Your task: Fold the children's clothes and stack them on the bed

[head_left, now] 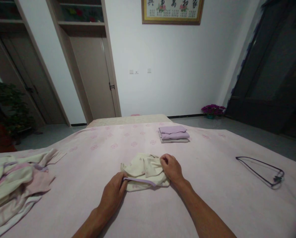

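Note:
A cream-coloured garment [148, 168] with a lilac trim along its near edge lies bunched on the pink bedspread. My left hand [115, 186] pinches its left end, at the lilac trim. At the right side, my right hand [171, 167] has its fingers closed on the cream fabric. The exact kind of garment cannot be made out from its crumpled shape. Behind it sits a neat stack of folded lilac and grey cloths [174, 135].
Loose clothes [19, 185] in cream, pink and white lie heaped on the left. A black wire hanger [259, 170] rests at the right. The flowered bedspread [212, 205] covers the surface. Purple flowers [213, 109] stand on the floor by the far wall.

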{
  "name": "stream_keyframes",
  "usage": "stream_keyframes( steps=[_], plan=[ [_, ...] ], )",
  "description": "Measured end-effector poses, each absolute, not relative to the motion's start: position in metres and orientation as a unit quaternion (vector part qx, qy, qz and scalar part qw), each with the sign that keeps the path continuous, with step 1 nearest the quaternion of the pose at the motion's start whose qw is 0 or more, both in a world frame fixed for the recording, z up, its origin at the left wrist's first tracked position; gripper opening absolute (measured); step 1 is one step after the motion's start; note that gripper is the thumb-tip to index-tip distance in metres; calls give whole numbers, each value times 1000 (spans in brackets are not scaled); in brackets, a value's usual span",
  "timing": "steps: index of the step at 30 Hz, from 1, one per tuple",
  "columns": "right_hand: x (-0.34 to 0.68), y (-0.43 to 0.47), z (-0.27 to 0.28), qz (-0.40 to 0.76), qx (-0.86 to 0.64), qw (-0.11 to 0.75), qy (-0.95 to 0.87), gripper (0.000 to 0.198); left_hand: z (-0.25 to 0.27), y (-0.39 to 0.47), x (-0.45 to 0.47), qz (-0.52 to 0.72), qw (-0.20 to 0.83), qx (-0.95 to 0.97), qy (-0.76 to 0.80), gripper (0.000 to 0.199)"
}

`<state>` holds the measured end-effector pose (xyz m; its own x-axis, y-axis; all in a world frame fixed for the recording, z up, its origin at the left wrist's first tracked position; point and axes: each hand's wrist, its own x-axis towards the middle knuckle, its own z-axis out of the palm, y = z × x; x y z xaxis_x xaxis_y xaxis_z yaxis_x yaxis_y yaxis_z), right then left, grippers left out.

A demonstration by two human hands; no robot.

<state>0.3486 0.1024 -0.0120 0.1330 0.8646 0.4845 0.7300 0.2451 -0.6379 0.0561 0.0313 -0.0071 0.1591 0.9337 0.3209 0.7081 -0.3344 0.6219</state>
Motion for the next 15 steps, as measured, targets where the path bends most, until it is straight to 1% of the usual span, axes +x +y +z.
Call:
stream_keyframes(
  steps=[3, 5, 6, 9, 11, 12, 13, 15],
  plan=[
    [362, 111, -20, 150, -632, 527, -548, 21, -9, 34, 53, 378, 219, 703, 562, 21],
    [366, 108, -19, 141, -600, 535, -578, 23, -10, 37, 53, 407, 237, 684, 557, 22],
    [366, 104, -16, 124, -577, 515, -622, 22, -10, 38, 53, 421, 242, 677, 553, 23],
    [356, 92, -6, 60, -522, 407, -747, 20, -8, 38, 57, 461, 248, 657, 543, 25],
    [348, 90, -4, 44, -528, 377, -760, 8, -5, 37, 59, 490, 248, 639, 539, 26],
    [346, 92, -4, 49, -545, 387, -742, 5, -3, 36, 59, 506, 249, 628, 537, 27],
    [345, 95, -6, 65, -566, 412, -711, 8, -1, 36, 59, 523, 251, 614, 535, 27],
    [350, 106, -13, 118, -609, 488, -614, 16, 4, 38, 56, 559, 258, 578, 536, 30]
  ],
)
